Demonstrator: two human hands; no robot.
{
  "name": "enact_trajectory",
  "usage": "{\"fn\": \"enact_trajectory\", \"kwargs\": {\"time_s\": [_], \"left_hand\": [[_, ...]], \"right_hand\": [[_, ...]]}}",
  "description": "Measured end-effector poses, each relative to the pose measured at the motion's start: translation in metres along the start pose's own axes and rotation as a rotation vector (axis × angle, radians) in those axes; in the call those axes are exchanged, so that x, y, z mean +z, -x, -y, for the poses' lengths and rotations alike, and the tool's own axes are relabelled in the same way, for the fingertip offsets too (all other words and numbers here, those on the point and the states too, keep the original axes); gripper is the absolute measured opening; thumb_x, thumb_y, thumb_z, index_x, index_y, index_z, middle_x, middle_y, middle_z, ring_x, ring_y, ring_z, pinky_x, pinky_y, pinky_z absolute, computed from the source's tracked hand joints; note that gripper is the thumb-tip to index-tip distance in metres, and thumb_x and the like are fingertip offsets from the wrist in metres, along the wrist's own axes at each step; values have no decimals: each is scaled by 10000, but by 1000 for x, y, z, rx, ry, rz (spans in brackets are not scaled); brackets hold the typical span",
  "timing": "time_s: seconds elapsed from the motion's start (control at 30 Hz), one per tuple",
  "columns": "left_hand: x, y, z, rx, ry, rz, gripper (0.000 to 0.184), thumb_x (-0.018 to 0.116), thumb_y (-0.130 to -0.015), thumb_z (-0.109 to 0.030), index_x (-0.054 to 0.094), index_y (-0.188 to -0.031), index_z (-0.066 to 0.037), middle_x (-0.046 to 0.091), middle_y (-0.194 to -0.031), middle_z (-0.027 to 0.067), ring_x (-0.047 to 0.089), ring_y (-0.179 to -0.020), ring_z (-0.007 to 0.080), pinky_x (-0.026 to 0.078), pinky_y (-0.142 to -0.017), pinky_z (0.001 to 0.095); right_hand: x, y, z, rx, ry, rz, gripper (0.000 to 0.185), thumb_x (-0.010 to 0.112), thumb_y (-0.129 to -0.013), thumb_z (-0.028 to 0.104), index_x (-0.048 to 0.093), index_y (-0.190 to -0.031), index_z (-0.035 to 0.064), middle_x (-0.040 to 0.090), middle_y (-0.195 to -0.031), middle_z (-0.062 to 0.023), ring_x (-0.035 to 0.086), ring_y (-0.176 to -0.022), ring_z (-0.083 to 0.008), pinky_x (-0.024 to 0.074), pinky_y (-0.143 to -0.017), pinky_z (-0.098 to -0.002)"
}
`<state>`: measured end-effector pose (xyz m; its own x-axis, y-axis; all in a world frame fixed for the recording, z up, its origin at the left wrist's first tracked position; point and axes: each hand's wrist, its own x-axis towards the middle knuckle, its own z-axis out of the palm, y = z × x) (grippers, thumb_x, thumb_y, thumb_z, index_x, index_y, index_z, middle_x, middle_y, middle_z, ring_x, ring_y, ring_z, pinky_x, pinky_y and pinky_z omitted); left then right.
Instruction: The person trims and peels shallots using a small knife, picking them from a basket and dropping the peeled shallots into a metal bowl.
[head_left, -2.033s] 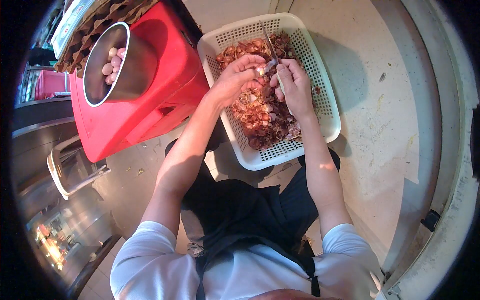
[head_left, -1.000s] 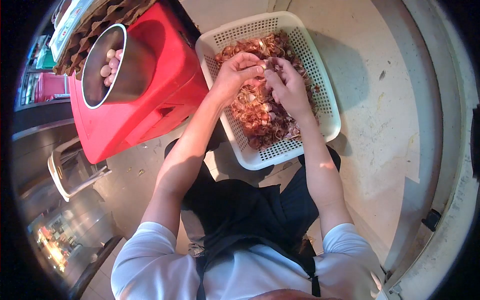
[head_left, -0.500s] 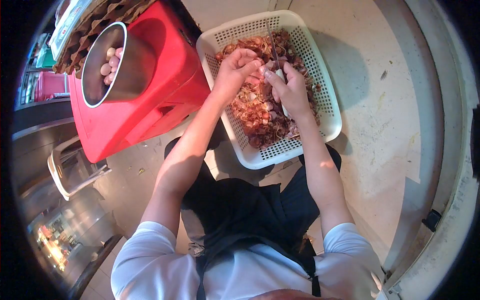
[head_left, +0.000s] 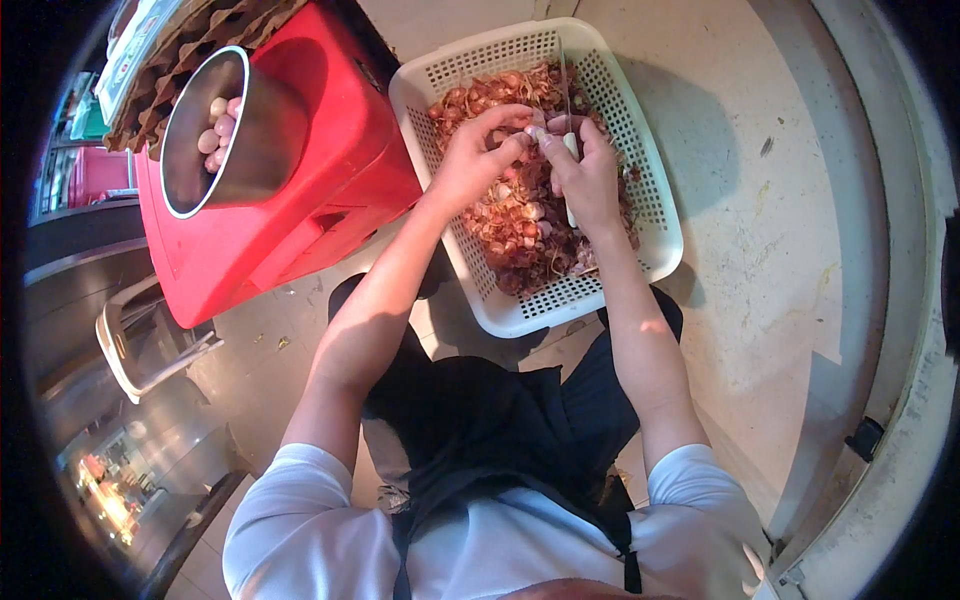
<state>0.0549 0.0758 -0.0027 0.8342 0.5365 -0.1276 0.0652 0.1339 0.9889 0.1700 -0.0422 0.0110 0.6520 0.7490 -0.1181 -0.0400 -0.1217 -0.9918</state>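
Note:
Over a white plastic basket (head_left: 655,235) of shallots and loose skins (head_left: 510,225), both my hands meet. My left hand (head_left: 480,160) is closed, pinching a small shallot (head_left: 535,130) between thumb and fingertips. My right hand (head_left: 587,175) is wrapped round the white handle of a knife (head_left: 565,85), whose thin blade points away from me. The right thumb presses against the shallot from the other side. Fingers partly hide the shallot, so how much skin is on it I cannot tell.
To the left, a steel bowl (head_left: 270,145) with several peeled shallots (head_left: 217,135) sits tilted in view on a red plastic box (head_left: 355,150). Brown egg trays (head_left: 190,75) lie behind it. A pale wall (head_left: 775,200) runs along the right, and a chair (head_left: 120,345) stands at left.
The knife has swung slightly right with my right hand, its blade now more upright in view. My left fingers have lifted and spread a little around the shallot. The bowl and basket are nearly unchanged.

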Motion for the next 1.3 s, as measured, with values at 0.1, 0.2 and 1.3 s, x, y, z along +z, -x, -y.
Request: {"fn": "enact_trajectory", "kwargs": {"time_s": [0.1,0.2,1.3], "left_hand": [[-4,1,4,-9,-54,41,345,566,-930,-94,566,-1255,22,666,-1017,60,609,-816,87,525,-635,230],[-3,0,5,-12,-28,35,347,561,-931,-82,567,-1259,34,672,-1021,61,606,-781,77,527,-645,223],[-8,-5,10,-60,316,-63,197,624,-921,-60,621,-1105,9,670,-959,58,655,-821,135,569,-701,255]], "right_hand": [[0,0,-1,-5,8,17,147,662,-895,151,579,-929,35,597,-703,-3,529,-533,-50,402,-434,-223],[0,1,2,13,34,23,139,657,-890,135,581,-934,27,623,-735,-34,573,-582,-88,458,-497,-254],[6,5,-3,-239,268,114,311,567,-955,185,508,-1229,53,623,-653,-127,638,-595,-233,466,-555,-369]]}}
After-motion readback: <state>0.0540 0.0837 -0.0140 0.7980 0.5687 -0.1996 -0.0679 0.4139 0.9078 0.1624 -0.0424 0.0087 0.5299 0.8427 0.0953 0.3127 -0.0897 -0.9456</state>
